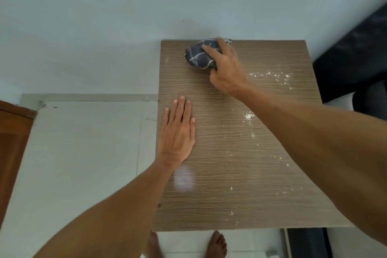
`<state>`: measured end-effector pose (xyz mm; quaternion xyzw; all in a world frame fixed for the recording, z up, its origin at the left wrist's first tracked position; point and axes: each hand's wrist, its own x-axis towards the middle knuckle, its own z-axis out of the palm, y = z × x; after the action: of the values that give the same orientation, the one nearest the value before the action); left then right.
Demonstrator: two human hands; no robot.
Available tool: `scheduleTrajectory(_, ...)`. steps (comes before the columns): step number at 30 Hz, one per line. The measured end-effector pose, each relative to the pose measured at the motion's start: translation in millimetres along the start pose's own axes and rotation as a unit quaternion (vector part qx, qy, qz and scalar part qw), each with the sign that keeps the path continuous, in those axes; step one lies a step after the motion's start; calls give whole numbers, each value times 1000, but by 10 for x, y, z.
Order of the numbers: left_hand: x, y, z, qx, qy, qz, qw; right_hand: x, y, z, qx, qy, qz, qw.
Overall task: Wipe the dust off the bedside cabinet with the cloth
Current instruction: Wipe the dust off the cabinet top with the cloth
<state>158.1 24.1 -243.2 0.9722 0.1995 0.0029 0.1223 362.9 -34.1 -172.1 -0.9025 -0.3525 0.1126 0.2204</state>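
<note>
The brown wood-grain top of the bedside cabinet (230,163) fills the middle of the view. At its far edge, near the pale wall (104,16), the right hand (225,69) grips a bunched dark grey cloth with thin white check lines (199,54), fingers curled over it and pressing it onto the surface. The left hand (178,130) lies flat on the cabinet's left side, fingers straight and close together. White dust specks (248,116) are scattered along the right half, near and far. Two bare feet (216,245) stand on the pale floor at the near edge.
</note>
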Motion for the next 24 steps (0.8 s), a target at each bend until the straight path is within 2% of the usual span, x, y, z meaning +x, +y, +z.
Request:
scheduleTrajectory(4,-3,18,2,0,4,-1,1000,430,-233,214,-18,-26,-18,999)
scheduleTrajectory(8,44,0,0,8,0,2,1000,709,-497,449,-89,-112,-17,990)
scheduleTrajectory(11,65,-8,-6,8,12,-2,1000,707,-554,515,-174,-159,-35,971)
scheduleTrajectory(15,50,-13,-34,-25,28,5,999,494,-425,362,-180,-186,-114,959)
scheduleTrajectory(17,22,-59,-47,-54,43,5,998,370,-333,226,-182,-220,-123,950)
scheduleTrajectory(20,-51,-187,-61,-81,61,-31,994,284,-216,88,-198,-244,-110,943)
scheduleTrajectory(24,-90,-327,-107,-117,52,-67,989,203,-147,282,-208,-209,-11,956)
